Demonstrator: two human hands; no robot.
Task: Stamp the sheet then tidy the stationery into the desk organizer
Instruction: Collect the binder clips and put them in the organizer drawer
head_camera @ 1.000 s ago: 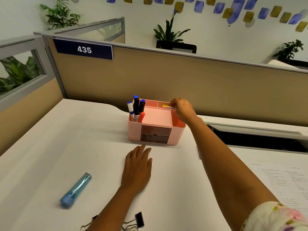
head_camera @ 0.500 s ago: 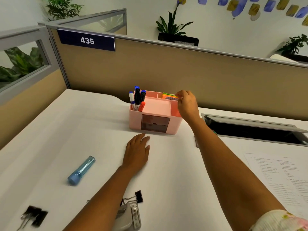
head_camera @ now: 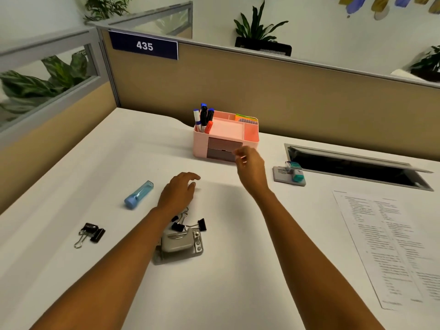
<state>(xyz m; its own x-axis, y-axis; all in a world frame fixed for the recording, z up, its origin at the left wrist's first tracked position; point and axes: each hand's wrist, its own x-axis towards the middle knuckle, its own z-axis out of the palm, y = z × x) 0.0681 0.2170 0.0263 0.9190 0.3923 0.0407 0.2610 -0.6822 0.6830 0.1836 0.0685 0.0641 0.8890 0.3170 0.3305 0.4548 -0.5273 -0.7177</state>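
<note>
Bare worktop [head_camera: 238,270] lies between my arms. My right hand [head_camera: 250,167] hovers before the pink desk organizer [head_camera: 202,141], fingers loosely curled, holding nothing. My left hand [head_camera: 177,194] rests relaxed near the binder clips [head_camera: 188,223]. The sheet [head_camera: 390,246] lies at right.

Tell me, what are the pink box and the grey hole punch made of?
The pink desk organizer looks like plastic: smooth, matte, one even colour with rounded corners. The hole punch looks like metal: silvery grey, with a dull shine and small rivets on its base. I can't be sure of either.
</note>
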